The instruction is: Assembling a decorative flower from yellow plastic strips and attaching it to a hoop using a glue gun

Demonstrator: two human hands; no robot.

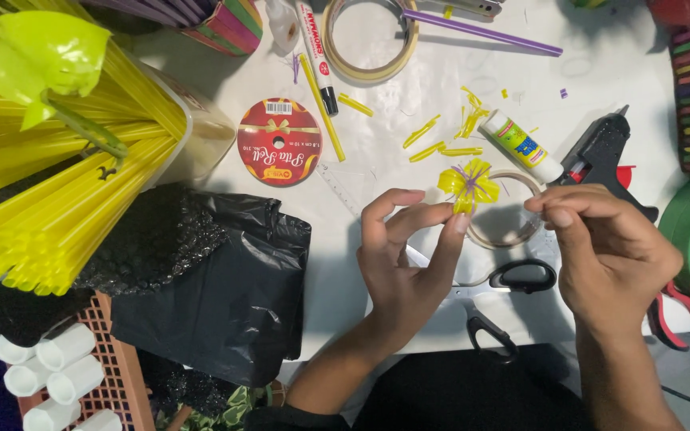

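Straw flower (pixel 468 184) face-up, stem toward fingers (pixel 458 225)

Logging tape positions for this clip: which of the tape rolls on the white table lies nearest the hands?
The clear tape roll, just behind the yellow straw flower held by the left hand. The beige masking-tape roll lies at the far edge.
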